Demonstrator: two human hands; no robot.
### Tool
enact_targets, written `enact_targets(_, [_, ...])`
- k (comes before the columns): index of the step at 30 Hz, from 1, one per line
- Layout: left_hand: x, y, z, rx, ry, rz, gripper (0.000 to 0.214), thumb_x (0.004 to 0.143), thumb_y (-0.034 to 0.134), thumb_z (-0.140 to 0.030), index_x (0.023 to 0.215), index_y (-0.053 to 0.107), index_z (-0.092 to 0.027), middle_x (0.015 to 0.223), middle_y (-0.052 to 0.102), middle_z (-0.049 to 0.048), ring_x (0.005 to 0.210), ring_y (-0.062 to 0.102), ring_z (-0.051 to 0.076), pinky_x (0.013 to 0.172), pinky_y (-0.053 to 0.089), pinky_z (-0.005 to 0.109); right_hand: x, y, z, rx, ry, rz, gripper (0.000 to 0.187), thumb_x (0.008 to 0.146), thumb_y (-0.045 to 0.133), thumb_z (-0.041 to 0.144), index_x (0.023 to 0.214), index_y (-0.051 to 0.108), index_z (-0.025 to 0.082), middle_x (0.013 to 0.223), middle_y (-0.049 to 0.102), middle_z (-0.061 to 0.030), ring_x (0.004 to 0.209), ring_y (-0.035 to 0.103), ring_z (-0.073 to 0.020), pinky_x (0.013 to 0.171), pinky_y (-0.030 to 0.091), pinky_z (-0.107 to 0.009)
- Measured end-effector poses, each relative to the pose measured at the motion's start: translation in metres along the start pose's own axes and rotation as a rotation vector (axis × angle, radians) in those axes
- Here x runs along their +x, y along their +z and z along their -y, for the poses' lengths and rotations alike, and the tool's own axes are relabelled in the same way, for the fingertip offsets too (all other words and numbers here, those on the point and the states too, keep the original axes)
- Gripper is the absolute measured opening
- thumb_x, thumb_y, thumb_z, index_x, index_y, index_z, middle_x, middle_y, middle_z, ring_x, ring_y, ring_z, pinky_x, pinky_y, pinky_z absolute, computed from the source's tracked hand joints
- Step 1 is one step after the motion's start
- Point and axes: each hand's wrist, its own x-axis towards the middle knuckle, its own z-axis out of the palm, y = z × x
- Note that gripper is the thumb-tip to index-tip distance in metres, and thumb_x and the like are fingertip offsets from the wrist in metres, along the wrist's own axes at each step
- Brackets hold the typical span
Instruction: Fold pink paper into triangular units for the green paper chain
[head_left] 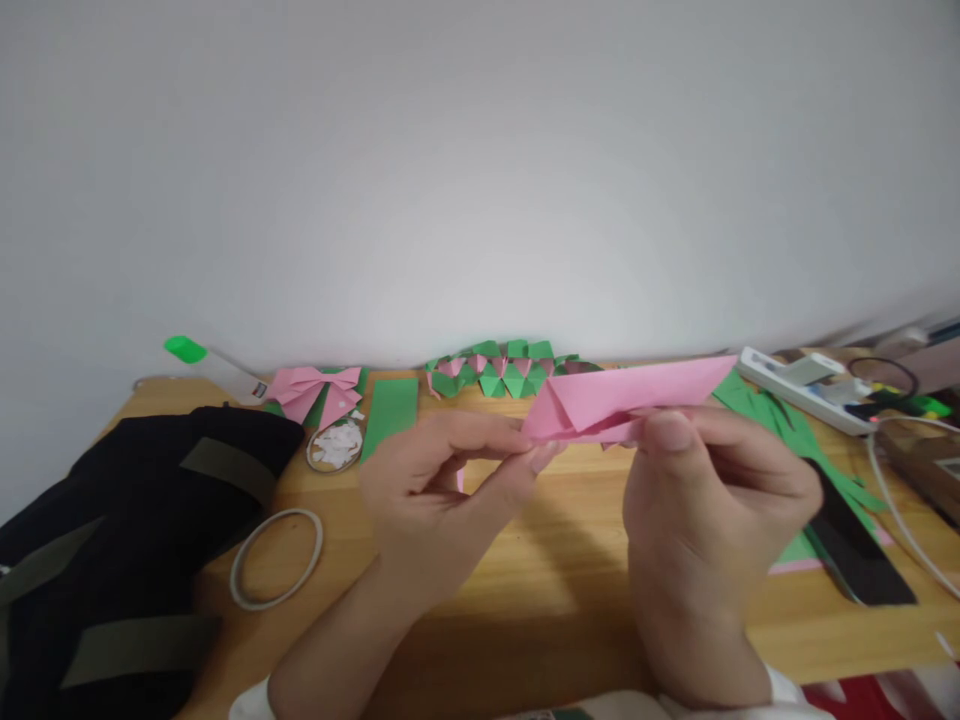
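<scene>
A folded piece of pink paper (630, 392) is held up above the wooden table (540, 600). My left hand (442, 500) pinches its left corner between thumb and fingers. With thumb and bent fingers, my right hand (697, 510) grips the lower edge toward the right. A triangular flap shows on the paper's near side, and its lower edge gapes a little. Behind it, a green and pink folded-paper piece (502, 370) lies near the wall. To the left are a pink paper bow (319, 393) and a green paper strip (391, 410).
A roll of tape (235, 575) and a round dish of white paper scraps (335, 447) lie at left, beside black cloth (150, 500) and a green-capped bottle (217, 370). At right are a power strip (806, 385), green paper (787, 430), a phone (859, 545) and a white cable (900, 515).
</scene>
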Motion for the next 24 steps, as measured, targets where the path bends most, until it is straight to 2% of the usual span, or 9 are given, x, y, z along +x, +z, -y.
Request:
enact_targets(6, [0.0011, -0.0014, -0.0003, -0.054, -0.073, 0.010, 0.021, 0.068, 0.083, -0.007, 0.075, 0.073, -0.024, 0.067, 0.073, -0.0061, 0.056, 0.068, 0.009, 0.052, 0.058, 0.017, 0.0004, 0.0008, 0.0012, 0.019, -0.031, 0.006, 0.004, 0.077, 0.079, 0.025, 0.075, 0.076, 0.028, 0.063, 0.071, 0.0061, 0.053, 0.056, -0.0117, 0.055, 0.045, -0.030])
enact_targets(11, [0.0022, -0.0019, 0.0007, -0.033, -0.073, 0.053, 0.020, 0.071, 0.080, -0.006, 0.077, 0.072, -0.023, 0.071, 0.073, -0.0047, 0.062, 0.069, 0.010, 0.059, 0.060, 0.018, 0.0010, -0.0002, 0.0003, -0.055, -0.038, 0.005, 0.004, 0.076, 0.080, 0.026, 0.075, 0.076, 0.028, 0.063, 0.072, 0.0056, 0.051, 0.057, -0.0117, 0.055, 0.046, -0.030])
enact_targets(17, [0.0031, -0.0004, 0.0025, -0.027, 0.008, 0.146, 0.027, 0.072, 0.080, -0.011, 0.093, 0.074, -0.027, 0.083, 0.075, -0.0024, 0.074, 0.070, 0.014, 0.067, 0.060, 0.025, -0.0021, 0.0019, 0.0041, 0.010, 0.041, 0.197, 0.014, 0.077, 0.079, 0.016, 0.081, 0.078, 0.030, 0.073, 0.077, 0.0043, 0.061, 0.068, -0.0128, 0.055, 0.053, -0.026])
enact_targets(24, [0.0041, 0.0009, -0.0004, 0.021, -0.051, 0.107, 0.023, 0.075, 0.079, -0.011, 0.090, 0.077, -0.028, 0.082, 0.077, -0.0039, 0.075, 0.071, 0.014, 0.066, 0.059, 0.025, -0.0041, 0.0041, 0.0064, 0.022, 0.078, 0.273, 0.014, 0.079, 0.077, 0.016, 0.082, 0.077, 0.030, 0.068, 0.074, 0.0058, 0.057, 0.063, -0.0099, 0.054, 0.053, -0.023])
